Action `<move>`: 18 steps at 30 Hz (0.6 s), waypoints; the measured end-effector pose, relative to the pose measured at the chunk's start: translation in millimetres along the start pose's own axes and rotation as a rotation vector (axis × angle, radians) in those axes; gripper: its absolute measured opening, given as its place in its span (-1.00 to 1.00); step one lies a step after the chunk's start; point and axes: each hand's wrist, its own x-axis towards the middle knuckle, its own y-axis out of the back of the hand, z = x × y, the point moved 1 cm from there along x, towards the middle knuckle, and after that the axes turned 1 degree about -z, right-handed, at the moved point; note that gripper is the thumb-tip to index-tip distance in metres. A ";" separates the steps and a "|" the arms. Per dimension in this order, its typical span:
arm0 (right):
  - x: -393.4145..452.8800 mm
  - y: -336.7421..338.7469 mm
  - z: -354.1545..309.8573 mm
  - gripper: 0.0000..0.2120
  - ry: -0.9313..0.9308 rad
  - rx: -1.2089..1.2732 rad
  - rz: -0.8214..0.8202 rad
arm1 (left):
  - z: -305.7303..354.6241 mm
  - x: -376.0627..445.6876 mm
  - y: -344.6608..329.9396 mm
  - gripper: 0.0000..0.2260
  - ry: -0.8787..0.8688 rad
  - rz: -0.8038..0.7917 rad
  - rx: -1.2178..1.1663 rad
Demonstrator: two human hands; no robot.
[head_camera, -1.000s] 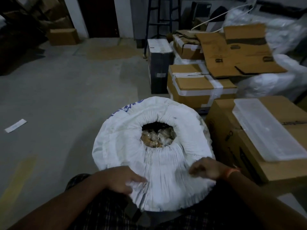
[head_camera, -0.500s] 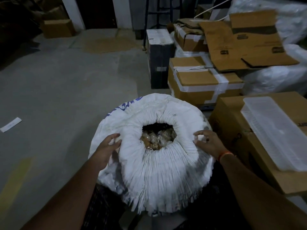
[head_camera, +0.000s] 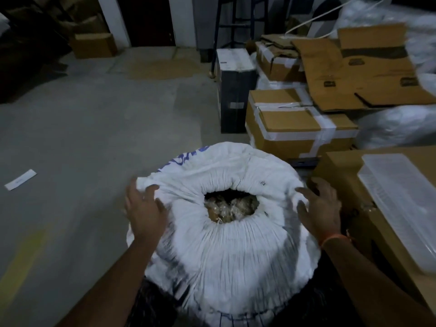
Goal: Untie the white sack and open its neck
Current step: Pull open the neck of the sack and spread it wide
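Sack first: large white woven plastic sack (head_camera: 231, 251) standing upright on the grey concrete floor (head_camera: 82, 142), directly in front of me and between both forearms. Its long axis runs vertically, so I look straight down onto the top. I see no cord or knot on it from here.

Neck (head_camera: 232, 204) sits at the centre of the top, puckered into a ring of tight pleats, already parted into a small dark hole. It lies between the two hands, about equally near each.

Left hand (head_camera: 145, 208) lies on the left shoulder of the sack, fingers spread and bent over a fold of the fabric; whether they actually pinch it I cannot tell through the blur. Right hand (head_camera: 318, 208) is on the right shoulder, fingers long and relaxed, pressing on the cloth, gripping nothing.

Contents: through the hole I make out pale, shiny clumps (head_camera: 230, 208) over something brownish. Too dim to name them.

My judgement: tie looks done; what remains is pulling the gathered rim outward, each hand drawing away from the centre along the left-right line.

To the right, just beside the sack, a brown cardboard box (head_camera: 339, 175) carries a clear plastic lidded tray (head_camera: 401, 204).
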 end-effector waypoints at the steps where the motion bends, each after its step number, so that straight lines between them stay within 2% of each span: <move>1: 2.3 5.5 -15.7 -0.63 0.168 0.037 0.057 | 16.2 -0.9 1.3 -0.69 -0.172 0.047 -0.039; 2: 5.3 10.4 -33.9 -0.58 0.338 0.064 0.052 | 33.6 -2.5 0.8 -0.71 -0.337 0.010 -0.099; 4: 11.9 5.2 -64.4 -0.48 0.598 0.088 -0.074 | 58.0 -5.4 -15.9 -0.62 -0.561 -0.267 -0.169; 6: 21.7 -9.8 -88.5 -0.42 0.681 0.036 -0.275 | 65.7 -1.2 -44.3 -0.46 -0.682 -0.546 -0.057; 8: 38.4 -25.8 -99.1 -0.38 0.670 -0.028 -0.423 | 67.1 14.6 -68.7 -0.27 -0.734 -0.695 0.054; 12: 85.7 -39.4 -91.6 -0.18 0.643 -0.101 -0.538 | 60.6 62.0 -98.3 0.02 -0.647 -0.811 0.127; 15: 106.2 -55.0 -80.4 -0.39 0.683 -0.213 -0.543 | 51.7 78.2 -117.3 0.08 -0.654 -0.870 0.210; 18: 105.5 -73.3 -74.7 -0.42 0.627 -0.271 -0.487 | 32.7 72.8 -137.3 0.09 -0.607 -0.871 0.241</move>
